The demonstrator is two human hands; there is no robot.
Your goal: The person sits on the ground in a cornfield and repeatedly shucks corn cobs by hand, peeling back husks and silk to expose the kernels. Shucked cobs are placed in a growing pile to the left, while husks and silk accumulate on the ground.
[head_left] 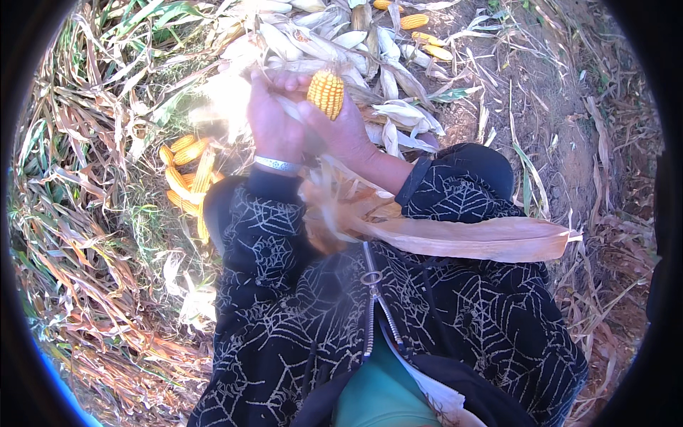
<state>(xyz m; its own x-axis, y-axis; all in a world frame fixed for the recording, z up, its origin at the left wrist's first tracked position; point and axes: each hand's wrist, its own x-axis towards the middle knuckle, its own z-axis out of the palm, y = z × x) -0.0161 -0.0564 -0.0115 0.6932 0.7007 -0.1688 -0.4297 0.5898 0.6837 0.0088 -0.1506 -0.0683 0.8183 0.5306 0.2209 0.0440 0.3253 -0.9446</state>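
Observation:
My right hand (347,131) is closed around an ear of yellow corn (325,95), its bare kernels facing up. Just left of it, my left hand (275,120), with a patterned white bracelet at the wrist, grips pale corn husk (291,109) beside the ear. Part of the husk and the lower end of the ear are hidden by my fingers. Loose dry husks (352,203) lie on my lap between my forearms, and one long husk leaf (480,237) stretches across my jacket to the right.
Bare yellow ears (203,173) are piled on the ground at left. Beyond my hands lies a heap of pale husks (320,37), with more yellow ears (414,21) at its upper right. Dry stalks and leaves (90,213) cover the ground at left; brown soil (555,133) shows at right.

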